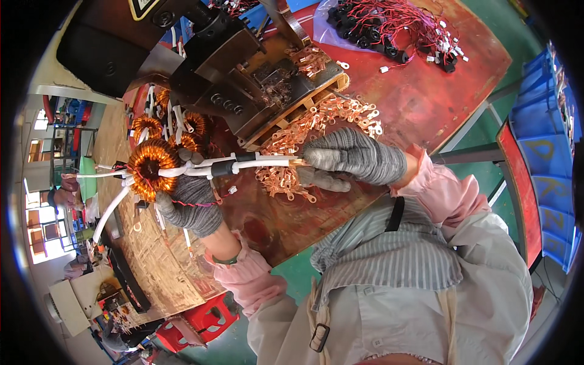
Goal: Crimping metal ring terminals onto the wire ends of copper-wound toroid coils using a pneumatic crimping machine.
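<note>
The left hand (190, 204), in a grey glove, is closing around a copper coil (148, 166) and gripping it just above the near left part of the red-brown table (438, 91). White sleeved wires (243, 164) are running from the coil to the right. The right hand (353, 159), also gloved, is pinching the far end of those wires between its fingertips. Just beneath the wires, a heap of copper ring terminals (316, 125) is lying on the table. A black press machine (237, 67) is standing just beyond the heap. More coils (182, 125) are lying to the left of the machine. A bundle of red and black wires (395, 27) is lying at the far right.
</note>
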The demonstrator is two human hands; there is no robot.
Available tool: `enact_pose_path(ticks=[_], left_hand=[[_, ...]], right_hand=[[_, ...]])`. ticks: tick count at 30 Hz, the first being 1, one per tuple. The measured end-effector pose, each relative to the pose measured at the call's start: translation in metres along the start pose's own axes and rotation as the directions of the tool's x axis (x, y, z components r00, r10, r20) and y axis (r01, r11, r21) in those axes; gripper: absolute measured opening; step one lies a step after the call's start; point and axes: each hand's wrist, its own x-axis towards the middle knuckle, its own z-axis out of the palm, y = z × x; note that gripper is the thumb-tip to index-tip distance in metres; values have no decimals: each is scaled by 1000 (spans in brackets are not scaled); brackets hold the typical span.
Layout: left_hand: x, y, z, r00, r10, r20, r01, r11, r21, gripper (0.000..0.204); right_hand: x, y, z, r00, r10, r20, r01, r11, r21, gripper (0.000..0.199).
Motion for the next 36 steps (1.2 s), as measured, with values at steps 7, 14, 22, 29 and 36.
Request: enact_pose_path(ticks=[7,14,22,29,36], left_hand=[[5,-2,4,989,-77,126,90,991,-95,66],[6,-9,2,996,-60,61,67,991,-114,64],[8,-13,-7,988,-87,131,105,985,-136,65],[7,-10,-6,989,-109,99,117,990,-76,65],[7,-7,-12,963,-211,170,224,972,-65,69]], right_hand=[[2,12,-11,974,-130,185,149,984,-95,36],[0,10,-1,968,-170,183,185,980,-68,29],[-5,6,11,965,-192,178,209,974,-86,29],[-8,-1,8,974,-131,184,157,978,-138,29],[-12,-11,7,982,-134,135,164,957,-241,30]])
